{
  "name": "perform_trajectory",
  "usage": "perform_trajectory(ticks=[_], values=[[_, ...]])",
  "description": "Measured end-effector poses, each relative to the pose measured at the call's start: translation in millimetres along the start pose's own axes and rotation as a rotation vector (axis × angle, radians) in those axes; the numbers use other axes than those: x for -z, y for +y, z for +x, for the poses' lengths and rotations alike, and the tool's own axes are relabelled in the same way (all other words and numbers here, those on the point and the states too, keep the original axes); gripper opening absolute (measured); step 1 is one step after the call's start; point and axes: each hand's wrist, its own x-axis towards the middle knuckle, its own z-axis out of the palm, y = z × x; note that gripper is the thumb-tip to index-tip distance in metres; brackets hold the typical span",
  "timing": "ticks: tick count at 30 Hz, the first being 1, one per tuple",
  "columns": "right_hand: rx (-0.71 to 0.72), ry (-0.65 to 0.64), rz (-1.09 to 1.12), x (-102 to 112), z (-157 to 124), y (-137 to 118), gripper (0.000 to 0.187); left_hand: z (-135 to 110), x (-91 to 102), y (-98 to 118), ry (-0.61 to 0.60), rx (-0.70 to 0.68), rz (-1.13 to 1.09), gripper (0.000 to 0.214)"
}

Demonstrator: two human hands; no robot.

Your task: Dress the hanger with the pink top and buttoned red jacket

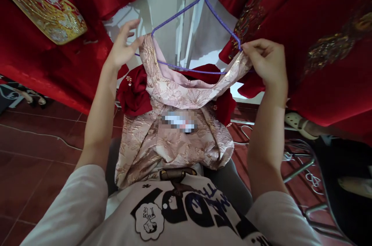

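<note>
A pink and gold floral brocade garment [174,129] hangs on a purple wire hanger [203,4] in front of me, with dark red fabric [133,91] behind its shoulders. My left hand [123,46] is at the garment's left shoulder by the hanger's end, fingers spread, the thumb touching the cloth. My right hand [266,62] is closed, pinching the garment's right shoulder strap against the hanger's right end.
Red embroidered garments hang at the left [52,25] and right [314,44]. A white pillar [171,2] stands behind the hanger. The floor [37,149] is dark red tile. More wire hangers [302,160] lie on the floor at the right, near someone's sandalled foot [299,122].
</note>
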Motion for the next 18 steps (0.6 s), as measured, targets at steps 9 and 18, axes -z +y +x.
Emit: perform_trajectory(ticks=[9, 18], values=[[0.086, 0.068, 0.101, -0.1, 1.3, 22.4, 0.004, 10.1, -28.9, 29.3, 0.078, -0.004, 0.043, 0.095], [0.033, 0.232, -0.011, -0.8, 8.6, 28.0, 0.008, 16.5, -20.4, 10.3, 0.245, 0.084, 0.093, 0.05]])
